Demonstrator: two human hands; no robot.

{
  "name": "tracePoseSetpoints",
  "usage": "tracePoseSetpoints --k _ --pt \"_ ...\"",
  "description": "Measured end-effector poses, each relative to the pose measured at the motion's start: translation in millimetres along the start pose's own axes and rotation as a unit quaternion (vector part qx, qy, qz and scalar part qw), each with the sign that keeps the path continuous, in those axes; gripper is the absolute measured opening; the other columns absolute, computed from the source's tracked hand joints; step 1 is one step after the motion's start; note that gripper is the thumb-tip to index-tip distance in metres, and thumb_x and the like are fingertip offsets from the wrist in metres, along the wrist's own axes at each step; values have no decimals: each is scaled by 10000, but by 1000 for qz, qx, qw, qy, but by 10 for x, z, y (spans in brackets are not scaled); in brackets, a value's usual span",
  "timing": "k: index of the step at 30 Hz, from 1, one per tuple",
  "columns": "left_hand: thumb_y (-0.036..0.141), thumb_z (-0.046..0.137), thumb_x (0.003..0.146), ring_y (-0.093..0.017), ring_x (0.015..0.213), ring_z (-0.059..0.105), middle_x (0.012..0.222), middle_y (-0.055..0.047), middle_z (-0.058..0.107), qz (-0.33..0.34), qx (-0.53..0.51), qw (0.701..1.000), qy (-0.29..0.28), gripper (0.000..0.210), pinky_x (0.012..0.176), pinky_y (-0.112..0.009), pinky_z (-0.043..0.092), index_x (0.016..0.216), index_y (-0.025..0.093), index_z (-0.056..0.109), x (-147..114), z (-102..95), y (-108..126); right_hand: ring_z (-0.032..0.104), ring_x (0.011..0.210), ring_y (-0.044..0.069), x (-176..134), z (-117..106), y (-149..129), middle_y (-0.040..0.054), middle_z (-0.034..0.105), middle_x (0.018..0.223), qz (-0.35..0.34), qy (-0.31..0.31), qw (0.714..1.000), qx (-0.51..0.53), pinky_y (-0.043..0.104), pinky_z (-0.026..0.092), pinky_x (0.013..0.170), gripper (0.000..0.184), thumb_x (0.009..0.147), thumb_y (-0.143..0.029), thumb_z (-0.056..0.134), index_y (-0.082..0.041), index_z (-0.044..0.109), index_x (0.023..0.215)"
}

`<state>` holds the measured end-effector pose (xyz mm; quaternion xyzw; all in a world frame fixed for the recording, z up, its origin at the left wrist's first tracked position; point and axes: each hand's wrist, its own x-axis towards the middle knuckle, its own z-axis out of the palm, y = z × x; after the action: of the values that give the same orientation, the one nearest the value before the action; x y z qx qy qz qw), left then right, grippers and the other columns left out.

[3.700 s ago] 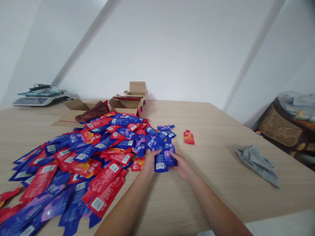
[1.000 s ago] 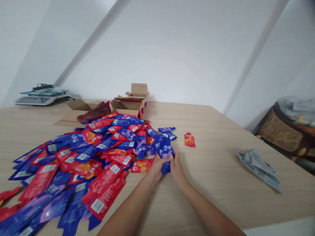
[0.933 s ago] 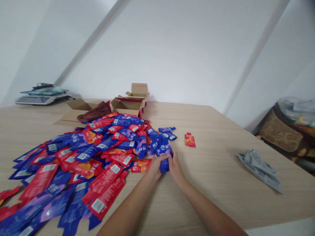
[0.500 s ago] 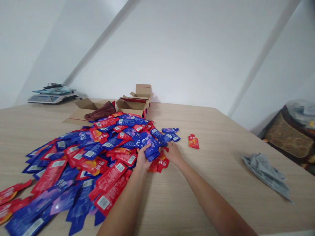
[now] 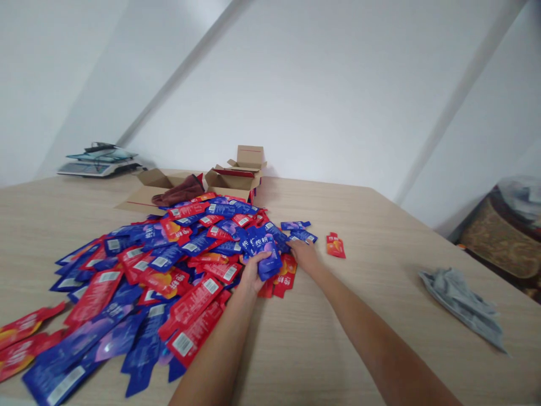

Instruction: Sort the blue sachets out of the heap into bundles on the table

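Observation:
My left hand (image 5: 252,274) is closed round a small fanned stack of blue sachets (image 5: 269,260) with white lettering, held at the right edge of a heap. Just right of it, my right hand (image 5: 305,255) has its fingers partly stretched out, with the tips against the blue sachets at the heap's edge; its thumb is hidden. Two blue sachets (image 5: 306,235) lie just beyond that hand. Red sachets (image 5: 287,272) rest on the table between my hands. The big mixed heap of red and blue sachets (image 5: 169,256) spreads to the left.
Behind the heap stand open cardboard boxes (image 5: 230,181), with a dark red cloth (image 5: 180,192) on a flap. A scale (image 5: 99,168) sits at the back left. One red sachet (image 5: 335,246) and a grey cloth (image 5: 462,301) lie to the right on the wooden table (image 5: 372,338).
My right hand has moved up and away from the red sachets towards the loose blue ones. My left hand still grips its blue stack, now tilted more upright. The view has shifted slightly.

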<state>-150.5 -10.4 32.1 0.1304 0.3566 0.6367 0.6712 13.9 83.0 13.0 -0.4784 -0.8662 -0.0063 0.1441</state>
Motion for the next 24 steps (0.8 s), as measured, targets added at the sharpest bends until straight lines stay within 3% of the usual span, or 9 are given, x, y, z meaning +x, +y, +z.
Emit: tracePoseSetpoints --k 4,6,8,10,12,15,18,20,24 --pt "147 679 651 -159 566 650 711 -43 677 17 39 999 23 240 557 -276 555 874 118 596 24 4 -56 533 1065 221 -95 -101 81 115 648 1082 9 51 998 42 373 263 996 306 902 -215 364 -178 627 1054" --pt "162 718 629 -167 584 656 724 -34 679 37 55 998 24 296 577 -294 561 899 128 601 26 14 -85 544 1018 230 -94 -185 148 135 646 1037 78 117 982 125 362 310 947 307 900 -240 351 -149 619 1020" --pt "176 750 608 -180 603 662 746 -34 685 55 74 996 17 359 586 -314 564 934 138 605 14 31 -111 551 966 235 -76 -267 198 132 644 983 173 197 934 244 362 352 894 333 899 -292 324 -142 603 1001" --pt "203 767 602 -194 609 665 766 -47 693 62 101 993 10 394 577 -325 560 958 143 610 -7 55 -136 556 925 230 -59 -314 193 102 647 938 226 238 882 338 357 381 857 364 889 -348 299 -159 600 967" --pt "231 777 607 -204 653 675 823 -67 703 73 116 991 -6 415 607 -327 559 980 150 615 -30 86 -166 569 893 214 -62 -301 112 67 655 908 225 224 864 392 337 407 827 359 861 -386 322 -183 614 911" --pt "282 779 627 -216 793 682 949 -93 703 96 116 988 -36 428 702 -323 552 1009 168 622 -57 137 -219 592 819 195 -125 -183 -116 32 666 821 186 163 861 445 312 434 781 302 799 -417 424 -199 634 790" --pt "355 761 652 -216 871 672 984 -97 699 93 115 989 -28 421 734 -311 544 1013 181 629 -71 180 -270 599 774 188 -243 -57 -349 22 661 758 189 139 842 486 308 444 754 334 784 -480 456 -195 624 739" --pt "380 748 665 -209 871 671 974 -91 700 75 114 990 -18 423 724 -296 543 1020 185 626 -77 203 -290 611 807 190 -329 -20 -454 25 675 790 231 139 800 536 303 449 766 382 767 -542 487 -189 634 778" --pt "414 668 725 -203 716 676 842 -68 704 -26 98 994 -33 398 615 -311 550 1037 174 603 -95 218 -272 648 848 200 -461 -41 -526 30 708 849 281 89 652 699 298 489 769 455 701 -578 593 -184 671 915"
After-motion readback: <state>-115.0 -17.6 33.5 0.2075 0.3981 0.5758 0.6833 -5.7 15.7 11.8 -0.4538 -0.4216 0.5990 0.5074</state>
